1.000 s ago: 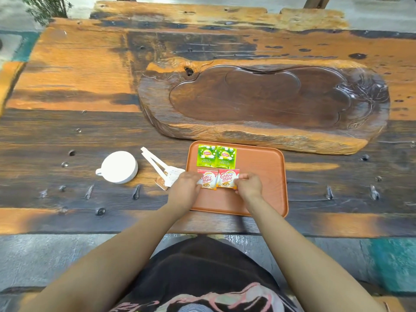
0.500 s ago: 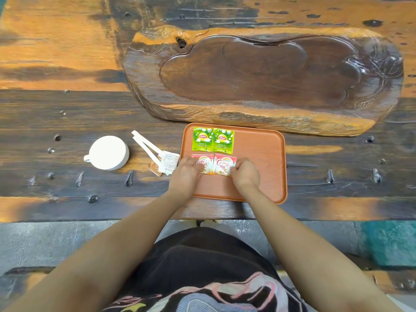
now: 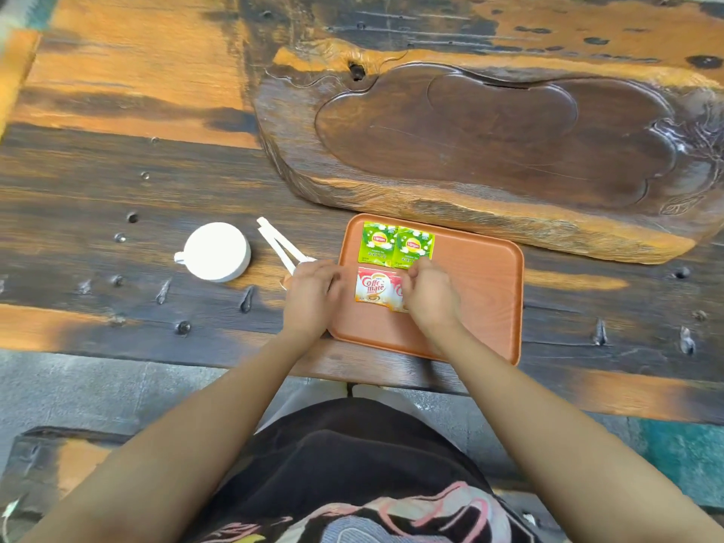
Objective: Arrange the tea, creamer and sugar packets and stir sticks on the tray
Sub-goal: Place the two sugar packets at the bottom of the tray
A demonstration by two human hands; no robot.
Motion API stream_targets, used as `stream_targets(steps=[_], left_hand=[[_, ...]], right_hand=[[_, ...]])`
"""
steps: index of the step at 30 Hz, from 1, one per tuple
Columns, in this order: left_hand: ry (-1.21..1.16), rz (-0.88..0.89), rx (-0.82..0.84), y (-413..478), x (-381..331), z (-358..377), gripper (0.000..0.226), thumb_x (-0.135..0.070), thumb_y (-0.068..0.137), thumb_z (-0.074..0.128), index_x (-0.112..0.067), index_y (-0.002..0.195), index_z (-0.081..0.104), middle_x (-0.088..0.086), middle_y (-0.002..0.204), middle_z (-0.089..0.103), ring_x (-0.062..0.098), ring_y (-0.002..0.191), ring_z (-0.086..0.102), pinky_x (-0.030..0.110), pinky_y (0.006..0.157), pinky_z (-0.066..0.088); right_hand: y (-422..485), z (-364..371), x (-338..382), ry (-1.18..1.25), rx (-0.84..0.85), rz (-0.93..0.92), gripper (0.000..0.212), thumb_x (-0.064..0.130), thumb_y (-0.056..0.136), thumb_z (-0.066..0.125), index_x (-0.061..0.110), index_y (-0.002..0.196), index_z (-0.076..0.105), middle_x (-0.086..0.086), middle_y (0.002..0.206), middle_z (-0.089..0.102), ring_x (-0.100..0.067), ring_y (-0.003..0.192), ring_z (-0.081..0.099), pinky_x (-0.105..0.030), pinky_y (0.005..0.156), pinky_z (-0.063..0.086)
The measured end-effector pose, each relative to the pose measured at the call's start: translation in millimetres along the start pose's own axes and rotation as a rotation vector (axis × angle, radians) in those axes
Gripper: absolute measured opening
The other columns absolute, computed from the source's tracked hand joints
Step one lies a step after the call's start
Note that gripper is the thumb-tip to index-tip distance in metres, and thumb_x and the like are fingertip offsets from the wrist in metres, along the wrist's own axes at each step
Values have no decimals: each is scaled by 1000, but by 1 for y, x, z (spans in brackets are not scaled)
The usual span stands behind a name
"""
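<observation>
Hands [image 3: 313, 295] beside creamer packets [image 3: 374, 286] on tray [image 3: 482, 291]

Bare forearms, black top [image 3: 352, 456] with pink print

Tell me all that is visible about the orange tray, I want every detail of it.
The orange tray is a flat rectangle with rounded corners and a low raised rim, a matte wood-look or plastic surface. It lies flat on the wooden table, near its front edge, just before the carved wooden slab. In its left part lie two green tea packets side by side, and below them two red-and-white creamer packets. The right hand covers part of the second one; the left hand is at the left rim. The right half is bare.
</observation>
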State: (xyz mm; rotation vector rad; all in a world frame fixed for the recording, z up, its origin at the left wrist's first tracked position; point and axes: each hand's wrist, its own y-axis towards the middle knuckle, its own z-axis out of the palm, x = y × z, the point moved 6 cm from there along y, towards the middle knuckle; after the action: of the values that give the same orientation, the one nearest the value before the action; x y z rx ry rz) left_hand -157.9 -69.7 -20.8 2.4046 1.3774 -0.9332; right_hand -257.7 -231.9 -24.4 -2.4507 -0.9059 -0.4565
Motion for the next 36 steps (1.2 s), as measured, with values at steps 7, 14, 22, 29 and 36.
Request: stream_targets(steps=[7, 14, 22, 29, 36], left_hand=[[-34, -476, -75, -4, 87, -25, 28, -27, 77, 65, -11, 100, 64, 13, 99, 64, 32, 100, 56, 43, 86, 48], [-172, -591, 10, 10, 85, -4, 45, -28, 79, 64, -4, 115, 54, 18, 120, 54, 31, 116, 46, 37, 99, 38], [-223, -671, 74, 27, 89, -7, 18, -22, 77, 59, -15, 63, 49, 11, 79, 63, 31, 83, 58, 40, 79, 50], [-345, -745, 95, 26, 88, -6, 28, -16, 79, 54, -21, 57, 37, -1, 60, 48, 25, 69, 49, 33, 67, 43], [-648, -729, 70, 29, 78, -13, 1, -14, 85, 51, -15, 84, 52, 1, 77, 57, 13, 67, 54, 22, 58, 47]], right_hand=[[22, 49, 99, -287, 231, -458, 34, 33, 89, 53, 10, 114, 55, -12, 123, 57, -29, 122, 41, -38, 102, 33], [24, 89, 125, -489, 311, -517, 48, 32, 83, 63, 12, 124, 49, -9, 129, 49, -28, 124, 35, -41, 103, 28], [32, 99, 128, -384, 379, -370, 49, 25, 80, 66, 13, 122, 45, -10, 129, 54, -28, 124, 39, -39, 99, 31], [33, 102, 131, -311, 382, -363, 32, 21, 79, 63, 22, 109, 52, -6, 123, 54, -26, 121, 38, -39, 97, 29], [30, 91, 138, -65, 491, -335, 26, 6, 82, 56, 14, 106, 51, -15, 110, 63, -31, 104, 56, -32, 77, 41]])
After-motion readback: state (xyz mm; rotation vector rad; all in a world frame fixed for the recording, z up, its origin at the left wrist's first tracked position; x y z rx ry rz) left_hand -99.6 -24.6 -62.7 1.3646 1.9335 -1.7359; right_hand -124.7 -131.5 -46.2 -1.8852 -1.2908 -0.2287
